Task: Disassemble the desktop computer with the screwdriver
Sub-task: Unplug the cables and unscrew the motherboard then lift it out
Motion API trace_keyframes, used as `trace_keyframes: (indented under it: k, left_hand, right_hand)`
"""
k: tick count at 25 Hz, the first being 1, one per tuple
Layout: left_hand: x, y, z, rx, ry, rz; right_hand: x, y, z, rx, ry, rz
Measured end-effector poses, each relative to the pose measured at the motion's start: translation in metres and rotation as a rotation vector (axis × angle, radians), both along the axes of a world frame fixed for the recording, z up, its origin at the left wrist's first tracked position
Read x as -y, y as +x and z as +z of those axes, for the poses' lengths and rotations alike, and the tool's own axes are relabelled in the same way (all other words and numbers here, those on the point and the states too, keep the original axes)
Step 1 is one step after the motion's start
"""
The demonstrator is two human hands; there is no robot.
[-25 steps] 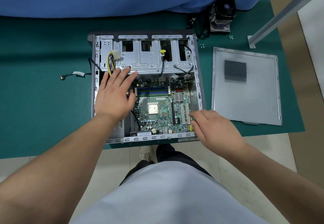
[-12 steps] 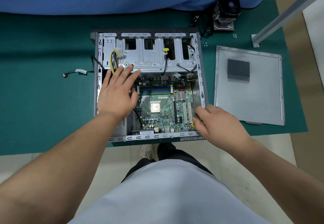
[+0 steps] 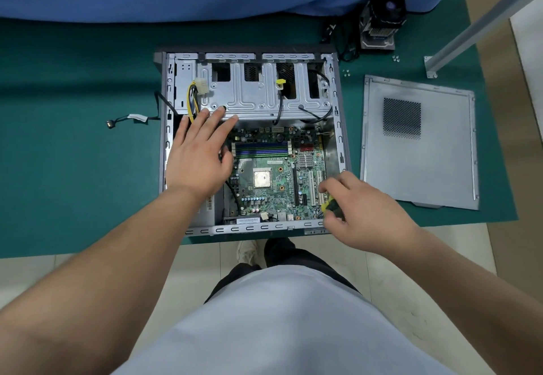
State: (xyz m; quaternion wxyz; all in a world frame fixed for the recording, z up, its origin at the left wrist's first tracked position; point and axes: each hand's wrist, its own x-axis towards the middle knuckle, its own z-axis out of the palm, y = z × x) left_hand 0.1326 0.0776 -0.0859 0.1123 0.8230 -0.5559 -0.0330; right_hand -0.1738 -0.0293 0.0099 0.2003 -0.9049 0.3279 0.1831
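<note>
The open computer case [image 3: 338, 127] lies on the green mat [image 3: 73, 154]; the left hand [image 3: 198, 154] rests inside it, fingers spread flat; the right hand [image 3: 363, 213] curls round the screwdriver [image 3: 330, 207] at the case's near right corner.

An opened desktop computer case [image 3: 340, 151] is seen lying on a green mat [image 3: 73, 154], with its motherboard [image 3: 273, 174] exposed in the near half and a metal drive cage [image 3: 264, 95] in the far half. The left hand [image 3: 199, 157] is laid flat, fingers straight, over the left part of the interior, its fingertips reaching the cage edge. The right hand [image 3: 364, 210] is curled around a yellow-and-black screwdriver [image 3: 330, 207] at the near right corner of the board; the tip is hidden, so contact with a screw cannot be confirmed. The removed side panel [image 3: 420, 151] is laid on the mat to the right, and a cooler fan [image 3: 382, 19] is placed far right.
</note>
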Motion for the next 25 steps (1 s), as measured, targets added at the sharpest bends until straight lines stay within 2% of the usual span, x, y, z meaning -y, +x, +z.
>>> trace_keyframes:
  k: [5,8,13,16,20,25]
  left_hand:
    - [0.000,0.000,0.001,-0.006,-0.003,0.001]
    - [0.000,-0.001,0.002,-0.011,0.000,-0.002]
    - [0.000,-0.001,0.003,-0.010,0.011,-0.002]
    - [0.000,-0.001,0.004,-0.013,0.007,-0.003]
    - [-0.001,-0.002,0.004,-0.013,0.010,-0.001]
    - [-0.001,-0.001,0.004,-0.012,0.020,0.000]
  right_hand:
    - [-0.005,-0.003,-0.004,0.015,-0.081,0.070]
    - [-0.011,-0.002,-0.002,0.006,-0.166,0.004]
    - [-0.011,-0.002,-0.003,0.010,-0.103,0.045]
    - [-0.013,0.001,-0.002,-0.002,-0.135,-0.048]
    - [-0.013,0.001,-0.001,-0.044,-0.169,0.035]
    - [-0.017,0.003,-0.001,-0.041,-0.207,-0.024]
